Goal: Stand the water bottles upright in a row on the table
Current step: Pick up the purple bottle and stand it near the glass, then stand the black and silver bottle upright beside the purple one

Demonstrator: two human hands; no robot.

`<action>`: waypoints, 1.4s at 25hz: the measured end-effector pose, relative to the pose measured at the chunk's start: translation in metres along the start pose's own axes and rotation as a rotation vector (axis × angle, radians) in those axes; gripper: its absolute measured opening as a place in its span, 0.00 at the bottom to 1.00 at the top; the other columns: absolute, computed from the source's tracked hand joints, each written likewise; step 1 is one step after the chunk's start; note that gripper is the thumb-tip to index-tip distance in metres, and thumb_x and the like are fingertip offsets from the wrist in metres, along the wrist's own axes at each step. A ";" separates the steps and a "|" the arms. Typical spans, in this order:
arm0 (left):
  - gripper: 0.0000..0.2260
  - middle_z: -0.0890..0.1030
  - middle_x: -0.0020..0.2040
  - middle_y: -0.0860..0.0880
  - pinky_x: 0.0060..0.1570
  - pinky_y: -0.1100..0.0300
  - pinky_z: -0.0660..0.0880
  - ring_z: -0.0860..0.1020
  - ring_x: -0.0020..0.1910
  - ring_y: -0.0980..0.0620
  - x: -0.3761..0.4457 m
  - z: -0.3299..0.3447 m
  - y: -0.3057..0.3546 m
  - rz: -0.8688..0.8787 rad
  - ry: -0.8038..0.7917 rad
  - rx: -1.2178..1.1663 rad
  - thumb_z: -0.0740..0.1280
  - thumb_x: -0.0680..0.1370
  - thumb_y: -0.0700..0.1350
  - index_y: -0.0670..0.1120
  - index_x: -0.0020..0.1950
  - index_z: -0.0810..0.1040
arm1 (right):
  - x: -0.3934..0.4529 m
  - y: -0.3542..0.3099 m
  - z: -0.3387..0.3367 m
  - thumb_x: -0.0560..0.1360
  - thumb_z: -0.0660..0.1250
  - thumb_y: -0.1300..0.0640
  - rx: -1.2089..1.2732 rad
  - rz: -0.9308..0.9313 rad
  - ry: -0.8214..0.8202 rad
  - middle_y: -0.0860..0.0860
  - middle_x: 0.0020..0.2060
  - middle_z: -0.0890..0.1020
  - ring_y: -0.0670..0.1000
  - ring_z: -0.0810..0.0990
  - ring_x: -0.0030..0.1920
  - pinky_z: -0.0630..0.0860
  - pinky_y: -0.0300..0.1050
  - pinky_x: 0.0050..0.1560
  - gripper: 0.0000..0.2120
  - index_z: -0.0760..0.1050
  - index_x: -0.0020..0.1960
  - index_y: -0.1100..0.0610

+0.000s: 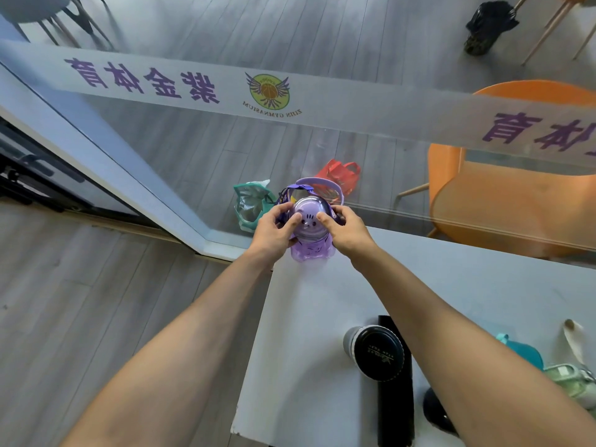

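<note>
Head view, near to far: black-lidded bottle is seen upright on the table; purple bottle is gripped by left hand and right hand at the far left corner. Risk judged: toppling off the edge if released off-balance.

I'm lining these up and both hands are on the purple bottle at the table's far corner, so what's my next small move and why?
Probably let go with both hands: the translucent purple bottle with the domed lid already looks upright on the grey table, left hand and right hand at its lid. Then reach for the black-capped flask.
</note>
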State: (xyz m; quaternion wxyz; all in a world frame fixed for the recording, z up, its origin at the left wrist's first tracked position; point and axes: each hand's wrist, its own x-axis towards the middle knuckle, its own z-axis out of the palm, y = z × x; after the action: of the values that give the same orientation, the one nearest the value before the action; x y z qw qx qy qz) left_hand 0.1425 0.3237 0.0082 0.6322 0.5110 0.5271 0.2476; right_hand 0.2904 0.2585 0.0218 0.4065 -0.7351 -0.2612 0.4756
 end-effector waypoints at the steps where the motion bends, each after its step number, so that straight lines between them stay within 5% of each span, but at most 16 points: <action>1: 0.18 0.78 0.52 0.50 0.42 0.60 0.81 0.78 0.55 0.49 0.001 0.000 0.000 -0.002 -0.005 0.002 0.67 0.80 0.41 0.42 0.69 0.73 | 0.001 0.000 0.000 0.78 0.68 0.50 0.004 0.004 -0.001 0.51 0.59 0.78 0.53 0.78 0.60 0.78 0.50 0.63 0.21 0.72 0.68 0.55; 6: 0.19 0.78 0.54 0.48 0.43 0.60 0.81 0.78 0.55 0.50 0.001 0.001 -0.002 -0.006 -0.019 -0.012 0.66 0.80 0.42 0.43 0.71 0.72 | 0.000 0.002 0.002 0.79 0.68 0.49 0.002 0.004 0.014 0.50 0.59 0.78 0.52 0.78 0.59 0.77 0.47 0.60 0.20 0.71 0.68 0.54; 10: 0.18 0.80 0.56 0.47 0.55 0.48 0.80 0.79 0.54 0.50 0.001 0.001 0.001 0.026 0.001 0.110 0.67 0.80 0.46 0.47 0.69 0.74 | -0.001 0.003 -0.003 0.77 0.68 0.45 -0.099 -0.019 0.064 0.49 0.59 0.79 0.52 0.78 0.58 0.76 0.51 0.64 0.22 0.72 0.67 0.54; 14: 0.27 0.78 0.62 0.45 0.61 0.49 0.78 0.81 0.57 0.48 -0.014 -0.009 -0.011 0.117 0.083 0.297 0.68 0.74 0.58 0.50 0.71 0.72 | -0.022 0.005 -0.028 0.77 0.68 0.47 -0.124 -0.048 0.165 0.51 0.55 0.78 0.52 0.77 0.57 0.74 0.50 0.62 0.20 0.74 0.65 0.55; 20: 0.11 0.79 0.56 0.51 0.57 0.45 0.79 0.80 0.55 0.46 -0.109 0.002 -0.027 0.073 -0.078 0.312 0.65 0.80 0.49 0.52 0.62 0.78 | -0.098 0.045 -0.080 0.77 0.66 0.52 0.004 0.033 0.262 0.53 0.51 0.82 0.53 0.80 0.53 0.76 0.49 0.53 0.12 0.79 0.57 0.56; 23: 0.11 0.79 0.55 0.51 0.55 0.48 0.80 0.78 0.50 0.54 -0.152 0.020 -0.044 0.013 -0.200 0.249 0.63 0.81 0.46 0.49 0.62 0.79 | -0.142 0.080 -0.087 0.78 0.65 0.52 0.018 0.074 0.305 0.54 0.50 0.82 0.53 0.81 0.52 0.77 0.52 0.57 0.12 0.80 0.57 0.57; 27: 0.11 0.79 0.55 0.50 0.55 0.48 0.81 0.77 0.49 0.56 -0.188 0.041 -0.068 -0.048 -0.302 0.197 0.64 0.81 0.47 0.50 0.62 0.78 | -0.185 0.119 -0.072 0.77 0.66 0.49 0.073 0.159 0.342 0.54 0.43 0.82 0.52 0.79 0.42 0.77 0.52 0.51 0.08 0.79 0.44 0.52; 30: 0.12 0.79 0.59 0.49 0.55 0.46 0.81 0.78 0.54 0.53 -0.201 0.050 -0.077 -0.070 -0.333 0.196 0.67 0.79 0.52 0.54 0.62 0.76 | -0.207 0.130 -0.060 0.78 0.66 0.48 0.101 0.192 0.313 0.52 0.40 0.81 0.54 0.81 0.43 0.79 0.50 0.48 0.09 0.80 0.50 0.53; 35: 0.10 0.81 0.57 0.46 0.56 0.45 0.80 0.80 0.56 0.50 -0.203 0.058 -0.078 -0.064 -0.300 0.149 0.67 0.79 0.49 0.56 0.59 0.75 | -0.203 0.138 -0.053 0.75 0.67 0.45 0.068 0.121 0.272 0.49 0.47 0.85 0.55 0.85 0.52 0.80 0.59 0.60 0.10 0.78 0.53 0.47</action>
State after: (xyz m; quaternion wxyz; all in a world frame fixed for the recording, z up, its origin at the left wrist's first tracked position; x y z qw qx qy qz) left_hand 0.1131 0.1007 0.0165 0.6717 0.5708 0.4596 0.1084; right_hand 0.2544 0.0101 0.0156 0.4334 -0.7930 -0.1426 0.4038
